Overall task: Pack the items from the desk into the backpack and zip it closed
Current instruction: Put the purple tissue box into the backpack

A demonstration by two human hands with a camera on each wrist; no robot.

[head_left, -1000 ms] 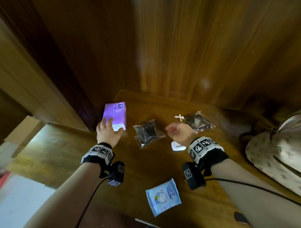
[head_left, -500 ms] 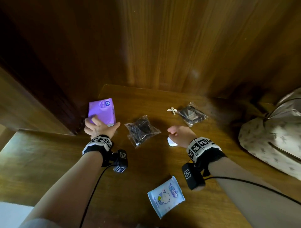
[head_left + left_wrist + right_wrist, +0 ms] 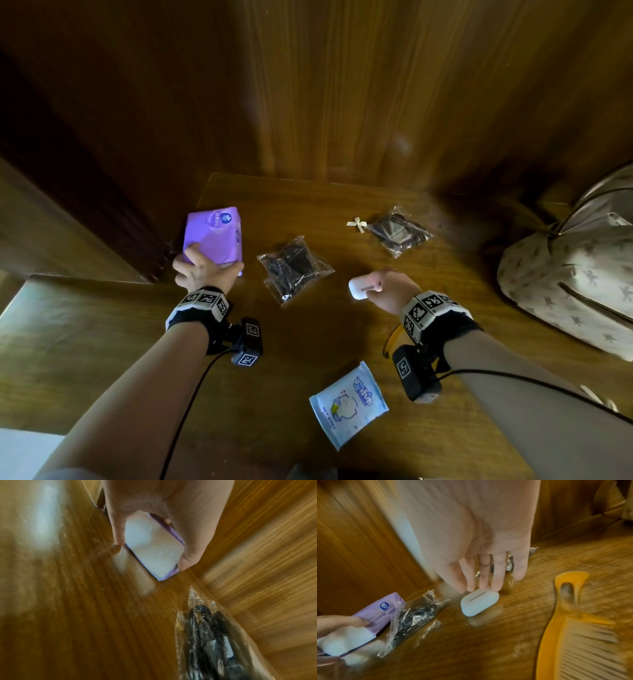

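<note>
Left hand (image 3: 202, 270) grip clamped on purple tissue pack (image 3: 214, 236); right hand (image 3: 387, 287) pinching white earbud case (image 3: 358, 291).

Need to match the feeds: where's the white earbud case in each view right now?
Head: white earbud case right of centre, pinched by the right hand.
Left wrist: not in view.
Right wrist: centre, at the fingertips.
Shared landmark: the purple tissue pack in the left hand; lower left in the right wrist view.
</note>
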